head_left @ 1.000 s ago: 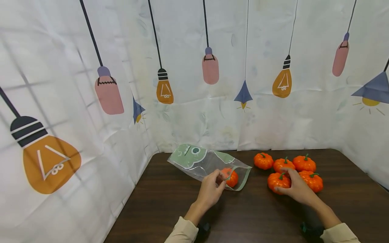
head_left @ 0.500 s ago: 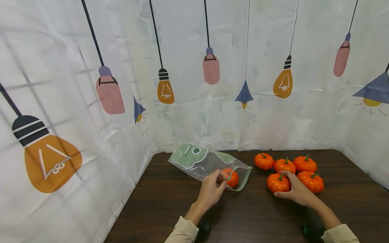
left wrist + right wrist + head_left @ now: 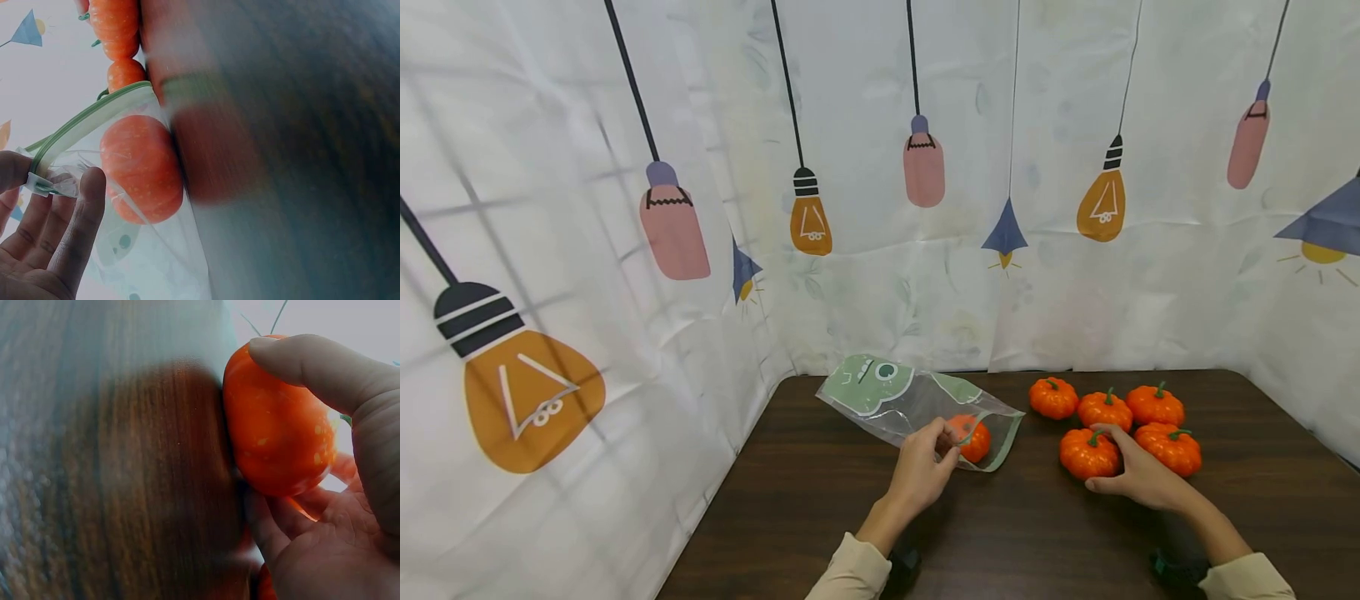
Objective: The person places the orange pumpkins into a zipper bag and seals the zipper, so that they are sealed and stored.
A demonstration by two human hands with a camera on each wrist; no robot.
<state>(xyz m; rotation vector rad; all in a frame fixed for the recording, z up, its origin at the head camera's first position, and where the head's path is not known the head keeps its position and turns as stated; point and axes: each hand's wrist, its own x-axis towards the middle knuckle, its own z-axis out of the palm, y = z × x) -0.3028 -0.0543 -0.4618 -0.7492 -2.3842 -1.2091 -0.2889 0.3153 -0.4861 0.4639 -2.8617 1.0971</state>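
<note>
In the head view my left hand (image 3: 919, 468) pinches the opening edge of a clear zip bag (image 3: 874, 385) with a green cartoon face on it. The left wrist view shows the bag's green-edged mouth (image 3: 94, 119) and white slider (image 3: 39, 184) at my thumb and fingers. One small orange toy pumpkin (image 3: 976, 442) lies inside the bag. To the right, my right hand (image 3: 1142, 477) grips another toy pumpkin (image 3: 1084, 455), the front left one of a cluster. Up close in the right wrist view, thumb and fingers lie on opposite sides of this pumpkin (image 3: 278, 431), right at the tabletop.
Several more toy pumpkins (image 3: 1156, 405) sit close behind and beside my right hand, one of them (image 3: 1169, 450) right next to it. The dark wood table (image 3: 1015, 533) meets a white curtain (image 3: 880, 300) printed with lamps at the back and left.
My right hand's thumb has shifted slightly towards the near side of the front left pumpkin, and its fingers have come down around it. The left hand and the bag stay put.
</note>
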